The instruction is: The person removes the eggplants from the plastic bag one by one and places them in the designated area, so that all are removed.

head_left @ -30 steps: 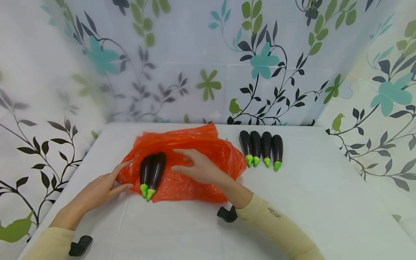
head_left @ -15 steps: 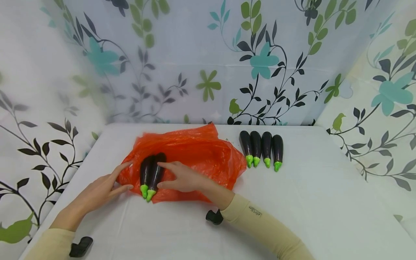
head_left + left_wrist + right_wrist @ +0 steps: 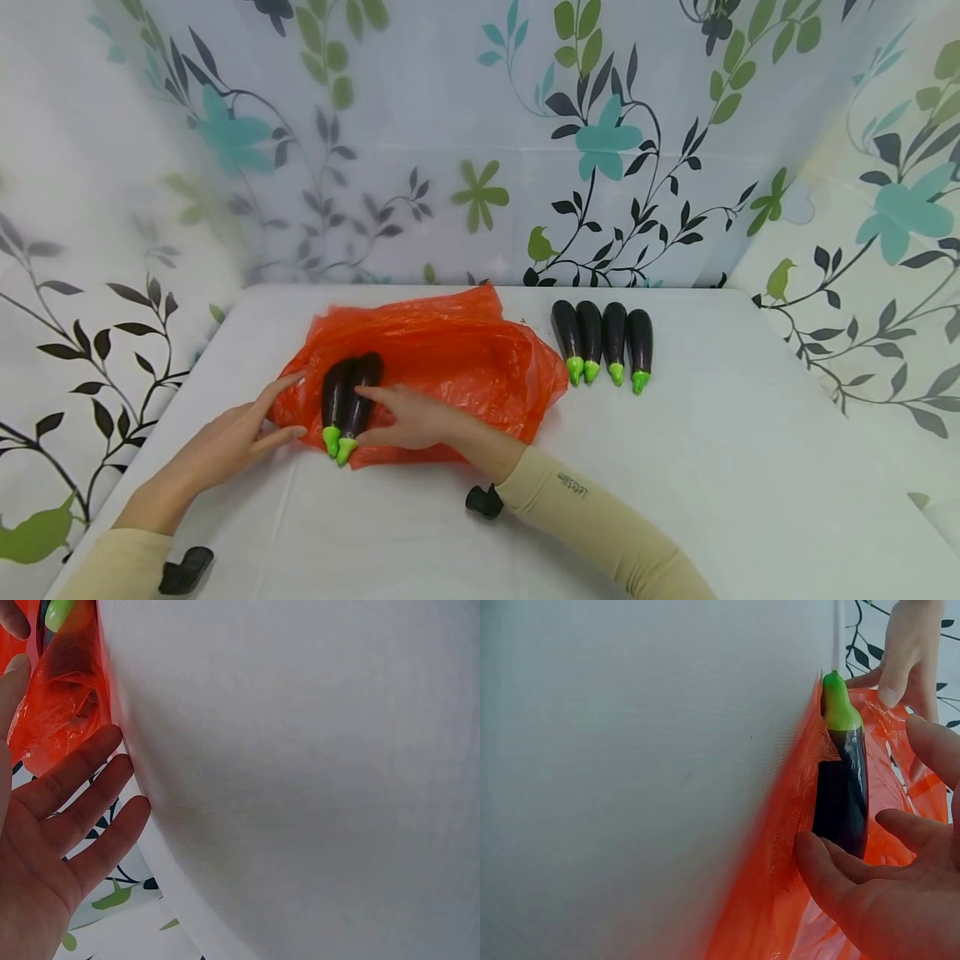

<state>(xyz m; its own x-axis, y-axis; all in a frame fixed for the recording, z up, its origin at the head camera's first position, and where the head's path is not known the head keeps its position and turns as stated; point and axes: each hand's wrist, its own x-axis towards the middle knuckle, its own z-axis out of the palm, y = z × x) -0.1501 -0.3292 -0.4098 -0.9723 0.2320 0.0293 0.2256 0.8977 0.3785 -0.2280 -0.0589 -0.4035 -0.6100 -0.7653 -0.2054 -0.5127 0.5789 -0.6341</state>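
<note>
Two dark eggplants with green stems lie side by side on an orange-red plastic bag (image 3: pixel 468 367), the left eggplant (image 3: pixel 336 404) tight against the right eggplant (image 3: pixel 367 387). My right hand (image 3: pixel 408 421) is at the right eggplant, its fingertips at that eggplant's right side. In the right wrist view its fingers (image 3: pixel 829 874) spread loosely by the eggplant (image 3: pixel 847 787); whether they touch it is unclear. At the bag's left edge, my left hand (image 3: pixel 225 442) stays with fingers extended. The left wrist view has those fingers (image 3: pixel 82 806) apart, beside the bag (image 3: pixel 64 697).
Several more eggplants (image 3: pixel 603 342) lie in a row on the white table (image 3: pixel 720 442), right of the bag. Black pieces sit at both forearms, one near the left sleeve (image 3: pixel 123 562), one near the right sleeve (image 3: pixel 600 517). Patterned curtains (image 3: pixel 480 142) surround the table.
My right hand has moved left and slightly nearer across the bag to the right eggplant. The left hand, the bag and the eggplants have stayed in place.
</note>
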